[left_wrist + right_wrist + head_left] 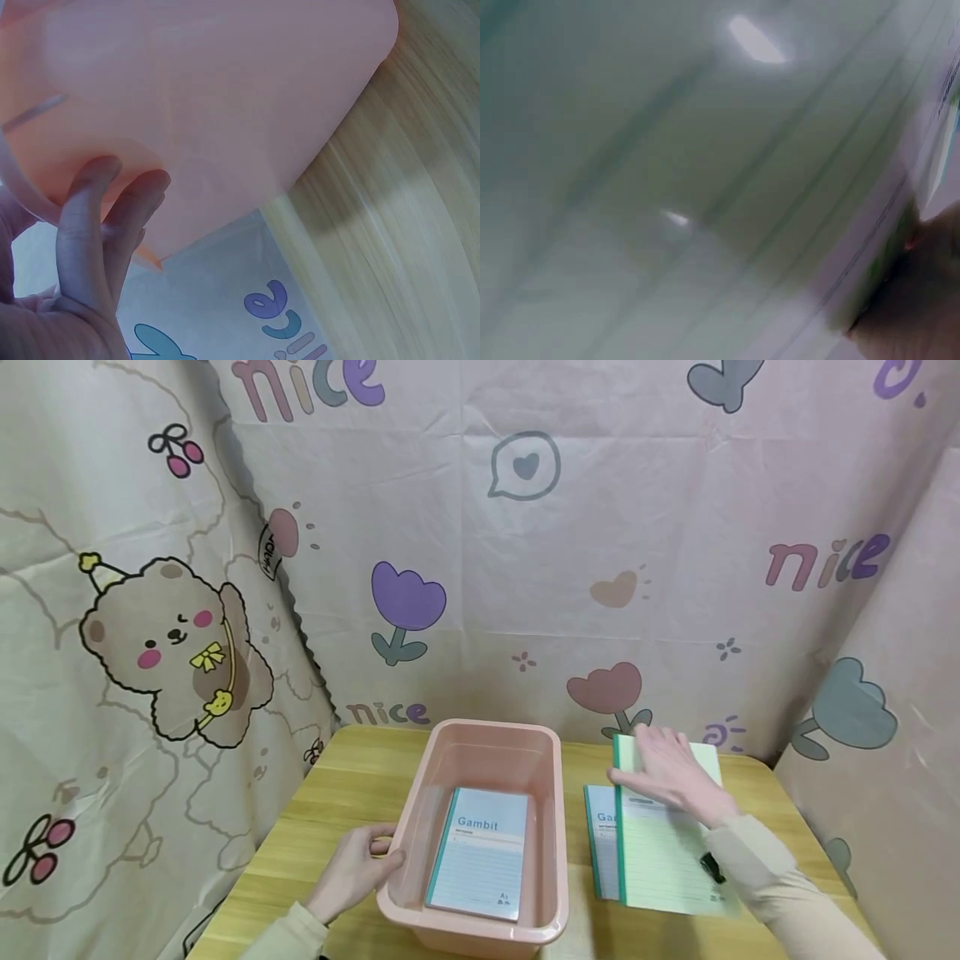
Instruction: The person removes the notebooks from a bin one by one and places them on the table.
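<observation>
A pink plastic bin (562, 827) stands in the middle of the table, with a pale blue notebook (480, 860) marked "Gambit" lying inside. My left hand (356, 868) grips its left rim; in the left wrist view, two of that hand's fingers (82, 232) press against the bin's outer wall (247, 112). On the right, my right hand (678, 772) holds a light green notebook (667, 860) near its top, thumb at the dark green spine. Another blue notebook (603, 852) lies partly hidden behind the green one. The green cover (705, 165) fills most of the right wrist view, blurred.
The wooden table (300, 852) ends at a printed cloth backdrop (517, 593) close behind the bin. More printed cloth (142, 635) hangs along the left side, and another panel (892, 668) along the right.
</observation>
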{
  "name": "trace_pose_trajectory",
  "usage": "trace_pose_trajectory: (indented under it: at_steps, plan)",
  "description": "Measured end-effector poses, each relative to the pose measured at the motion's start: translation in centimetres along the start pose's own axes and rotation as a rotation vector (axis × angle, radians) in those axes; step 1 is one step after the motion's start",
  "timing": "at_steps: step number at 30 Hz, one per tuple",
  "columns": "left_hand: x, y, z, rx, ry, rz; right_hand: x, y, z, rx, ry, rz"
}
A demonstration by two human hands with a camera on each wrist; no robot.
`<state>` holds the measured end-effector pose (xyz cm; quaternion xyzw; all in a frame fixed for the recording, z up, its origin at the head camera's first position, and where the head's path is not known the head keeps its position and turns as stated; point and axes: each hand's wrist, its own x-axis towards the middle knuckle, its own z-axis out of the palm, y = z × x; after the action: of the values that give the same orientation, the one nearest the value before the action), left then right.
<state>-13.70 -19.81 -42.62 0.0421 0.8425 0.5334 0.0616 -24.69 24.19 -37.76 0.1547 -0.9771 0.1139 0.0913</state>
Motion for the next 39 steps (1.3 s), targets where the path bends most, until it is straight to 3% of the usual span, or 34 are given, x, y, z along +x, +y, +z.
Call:
trace_pose_trajectory:
  at_steps: [9,20,28,39]
  plan:
    - [-0.1,0.0,-0.1,0.016,0.024,-0.012,-3.2,6.8,4.3,-0.066,0.020,0.037]
    - [-0.1,-0.1,-0.2,0.011,0.018,0.011,-5.2,12.1,8.5,-0.045,-0.015,0.072]
    - [-0.1,0.0,-0.2,0.010,0.001,0.007,-5.9,14.4,9.9,-0.040,-0.036,0.104]
    - [0.2,-0.1,0.0,0.000,-0.003,0.013,-5.2,16.5,11.4,-0.076,-0.002,0.047]
